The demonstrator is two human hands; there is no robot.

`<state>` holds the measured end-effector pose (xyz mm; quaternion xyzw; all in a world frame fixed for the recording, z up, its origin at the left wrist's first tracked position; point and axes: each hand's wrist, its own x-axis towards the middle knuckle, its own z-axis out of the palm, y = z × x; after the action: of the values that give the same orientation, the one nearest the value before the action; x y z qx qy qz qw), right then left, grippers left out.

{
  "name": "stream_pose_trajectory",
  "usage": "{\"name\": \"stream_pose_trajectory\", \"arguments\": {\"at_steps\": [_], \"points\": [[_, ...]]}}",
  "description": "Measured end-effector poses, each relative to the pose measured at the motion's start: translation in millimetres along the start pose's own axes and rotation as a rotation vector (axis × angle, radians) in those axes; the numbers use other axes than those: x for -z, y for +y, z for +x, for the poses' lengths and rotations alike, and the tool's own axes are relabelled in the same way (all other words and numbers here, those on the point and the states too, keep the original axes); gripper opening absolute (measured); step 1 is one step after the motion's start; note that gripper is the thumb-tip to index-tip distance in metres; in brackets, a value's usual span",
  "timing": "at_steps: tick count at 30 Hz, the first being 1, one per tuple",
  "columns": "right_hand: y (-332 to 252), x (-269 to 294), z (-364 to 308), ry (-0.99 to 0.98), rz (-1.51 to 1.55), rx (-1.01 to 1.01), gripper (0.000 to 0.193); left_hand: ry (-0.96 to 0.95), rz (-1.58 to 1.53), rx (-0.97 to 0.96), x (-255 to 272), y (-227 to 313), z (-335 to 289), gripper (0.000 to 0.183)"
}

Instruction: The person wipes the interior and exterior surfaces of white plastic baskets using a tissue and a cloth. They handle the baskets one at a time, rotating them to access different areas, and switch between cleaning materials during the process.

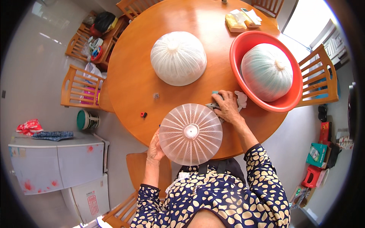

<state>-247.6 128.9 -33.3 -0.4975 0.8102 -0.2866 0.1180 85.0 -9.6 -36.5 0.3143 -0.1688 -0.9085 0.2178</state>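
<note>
My left hand [155,147] grips the rim of a translucent white slatted plastic dome cover [178,136] at the table's near edge; its round knob faces up. To the right of the cover, my right hand [227,106] is low over the tabletop, fingers bent down around a small greyish thing [210,105] that I cannot make out. A crumpled white tissue [241,100] lies beside that hand. Farther off, a larger white dome cover [178,59] stands on the table. Another pale dome [268,72] sits inside a red basin [237,49] at the right.
The round wooden table [133,49] carries a small red-and-black object [143,114], a small clear piece [156,95] and yellow tissue packs [235,22]. Wooden chairs [81,87] stand around it. A low white cabinet [57,161] is at the left, a bucket [88,119] near it.
</note>
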Motion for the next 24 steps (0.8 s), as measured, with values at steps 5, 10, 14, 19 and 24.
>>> {"name": "stream_pose_trajectory", "arguments": {"at_steps": [5,10,14,19,24], "points": [[-10.0,27.7,-18.4,0.28,-0.031,0.137,0.047,0.134,0.252,-0.202,-13.6,-12.3,-12.4,0.067],[-19.1,7.3,-78.7,-0.141,0.56,-0.066,0.061,0.058,0.448,-0.298,-32.6,-23.3,-23.1,0.07],[-40.0,22.7,-81.3,-0.015,0.657,0.08,0.075,-0.076,0.443,-0.528,-56.6,-24.4,-27.0,0.074],[-42.2,34.1,-53.9,-0.197,0.491,-0.101,0.071,0.235,0.51,-0.321,-70.8,-19.9,-11.4,0.054],[-57.4,67.7,-15.6,-0.06,0.532,0.023,0.069,0.177,0.469,-0.427,-82.2,1.7,0.0,0.061]]}}
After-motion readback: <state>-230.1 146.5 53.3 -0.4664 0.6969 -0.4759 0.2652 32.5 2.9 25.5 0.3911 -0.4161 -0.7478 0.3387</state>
